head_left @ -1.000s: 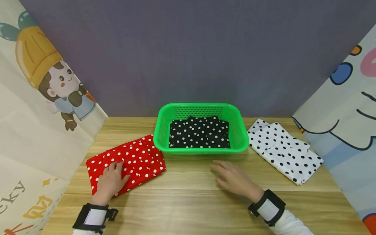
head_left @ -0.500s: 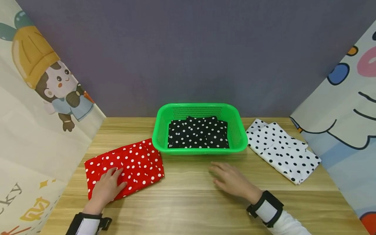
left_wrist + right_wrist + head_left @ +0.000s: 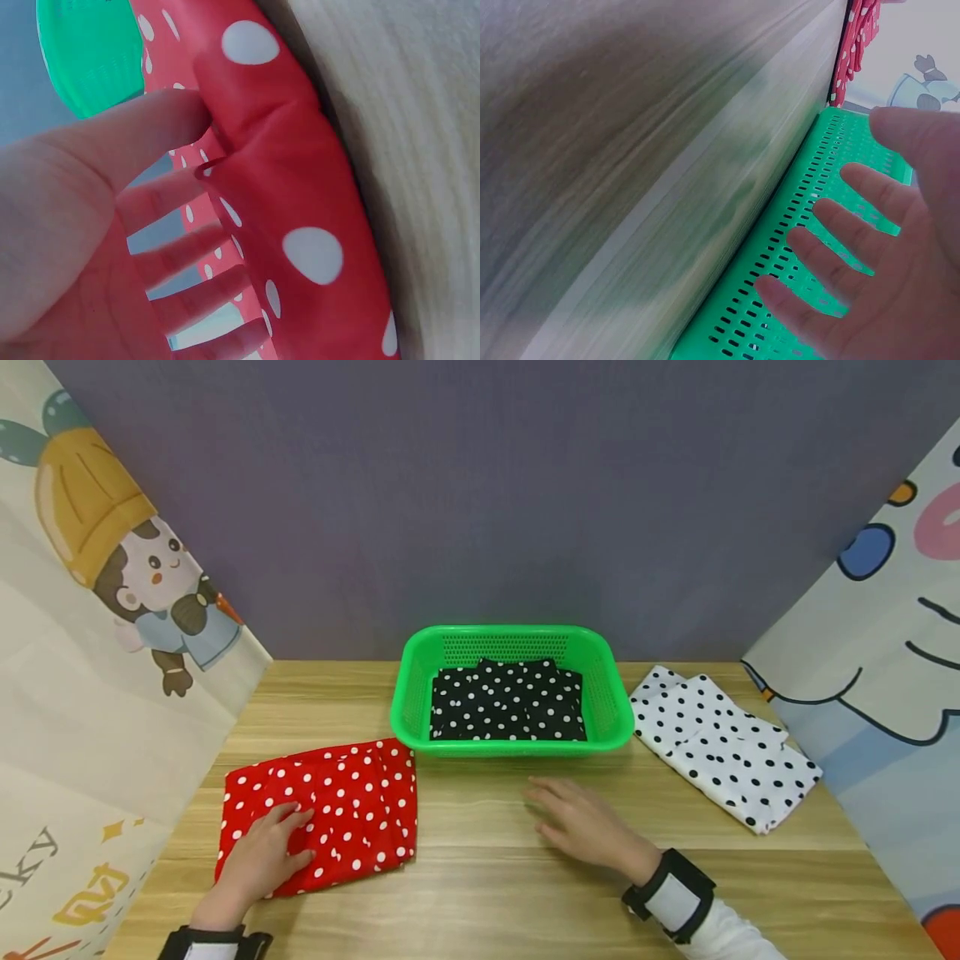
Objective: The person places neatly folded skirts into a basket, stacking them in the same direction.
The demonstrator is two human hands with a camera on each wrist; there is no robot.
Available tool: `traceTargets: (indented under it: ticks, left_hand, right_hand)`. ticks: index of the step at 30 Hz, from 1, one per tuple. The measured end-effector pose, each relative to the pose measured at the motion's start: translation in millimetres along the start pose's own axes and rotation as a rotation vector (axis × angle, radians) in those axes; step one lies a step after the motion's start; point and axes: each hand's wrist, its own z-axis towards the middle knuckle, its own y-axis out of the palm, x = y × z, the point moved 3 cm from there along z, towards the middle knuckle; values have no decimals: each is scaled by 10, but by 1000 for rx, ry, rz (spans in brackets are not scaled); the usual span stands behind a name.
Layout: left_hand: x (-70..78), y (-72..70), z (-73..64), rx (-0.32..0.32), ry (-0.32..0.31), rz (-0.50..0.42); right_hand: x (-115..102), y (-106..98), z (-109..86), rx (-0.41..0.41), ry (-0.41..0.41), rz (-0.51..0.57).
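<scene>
My left hand (image 3: 262, 852) rests on a folded red cloth (image 3: 360, 810) with white dots, left of centre in the head view. In the left wrist view, the thumb (image 3: 150, 127) presses at a crease in the red cloth, and the other fingers stretch across it, their tips partly hidden. My right hand (image 3: 588, 822) is relaxed over the table in front of the green basket (image 3: 510, 748), holding nothing. Its fingers are spread in the right wrist view, where the basket's perforated side (image 3: 780, 247) shows behind them. A folded black cloth (image 3: 506, 702) with white dots lies inside the basket.
A folded white cloth (image 3: 723, 747) with black dots lies right of the basket on the wooden table (image 3: 480, 902). A grey-purple panel (image 3: 480, 510) stands behind. Printed cartoon panels flank the table on both sides.
The red cloth has slid toward the person and turned slightly under my left hand, drawing away from the basket's left side. My right hand stays nearly in place.
</scene>
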Motion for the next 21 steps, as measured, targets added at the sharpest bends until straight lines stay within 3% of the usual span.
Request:
traceTargets:
  ticks: [8,15,21]
  left_hand:
    - [5,17,-99,-47,1,-35]
    - [95,50,-198,-34,4,-60]
    - [216,82,-247,-12,37,-45]
  right_hand:
    - [-46,31,16,-10,-6,9]
    - [-123,88,50,17,-33,19]
    - [-228,116,110,-9,-46,38]
